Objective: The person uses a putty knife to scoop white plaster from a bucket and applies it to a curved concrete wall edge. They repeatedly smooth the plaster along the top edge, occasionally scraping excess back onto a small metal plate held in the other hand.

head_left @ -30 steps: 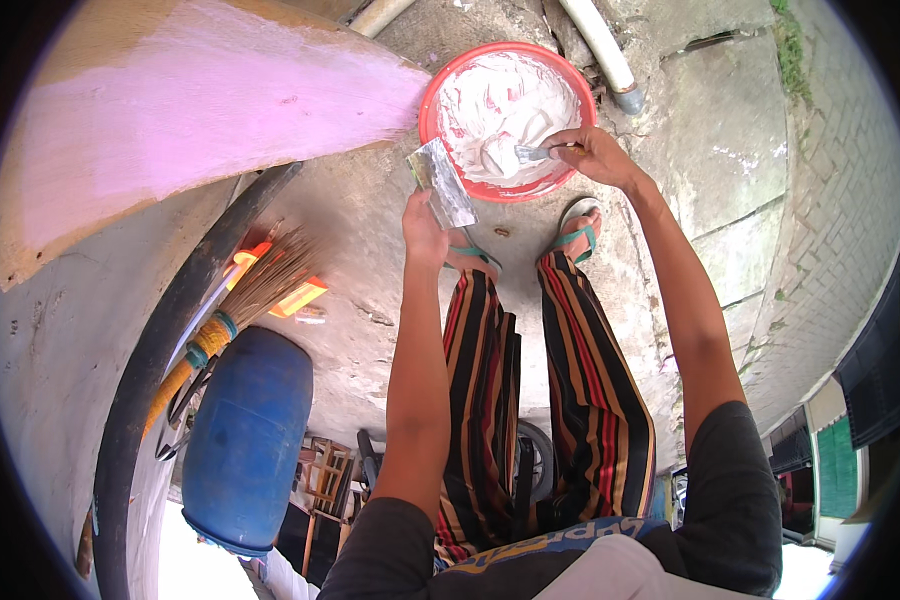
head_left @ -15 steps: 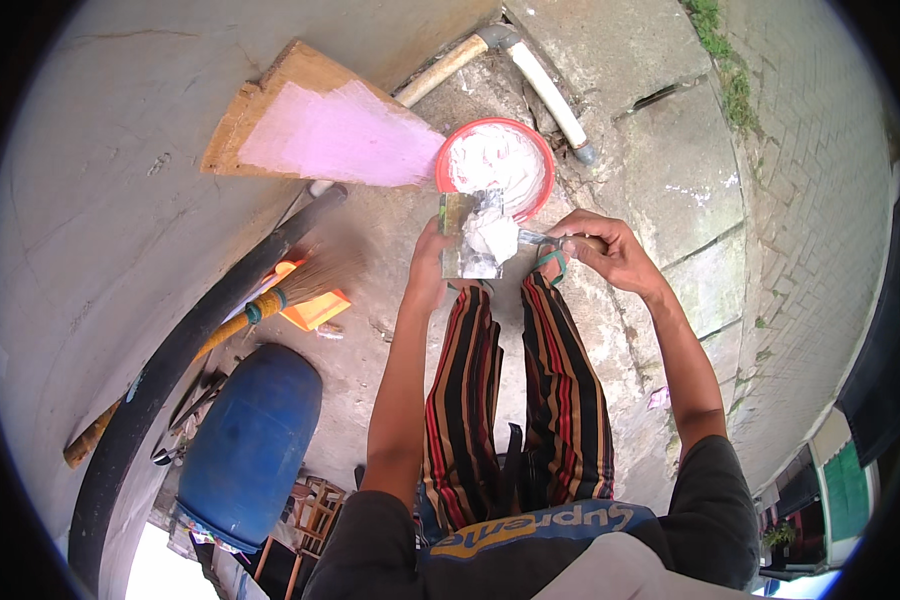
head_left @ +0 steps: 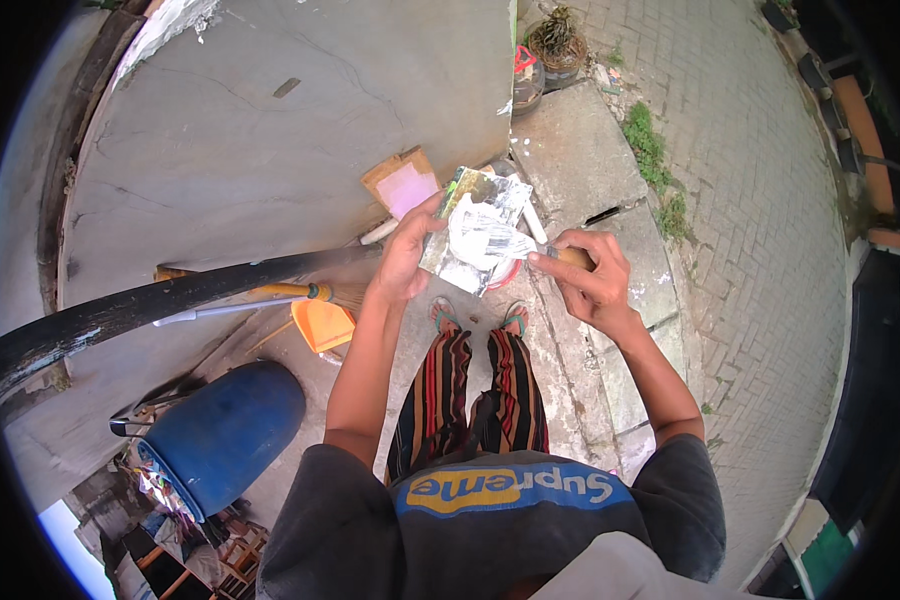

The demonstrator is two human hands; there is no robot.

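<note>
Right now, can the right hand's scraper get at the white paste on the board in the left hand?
Likely yes. The scraper in the right hand already lies on the paste, and the left hand holds the board by its edge, clear of it.

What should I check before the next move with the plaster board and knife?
1. Left hand grips the flat board by its edge: ok.
2. Right hand holds the putty knife by its handle: ok.
3. Blade on the white paste: ok.
4. Board level: not ok, it looks tilted.
5. Red basin below the board: mostly hidden, cannot tell contents.
6. Feet clear of drips: cannot tell.
</note>
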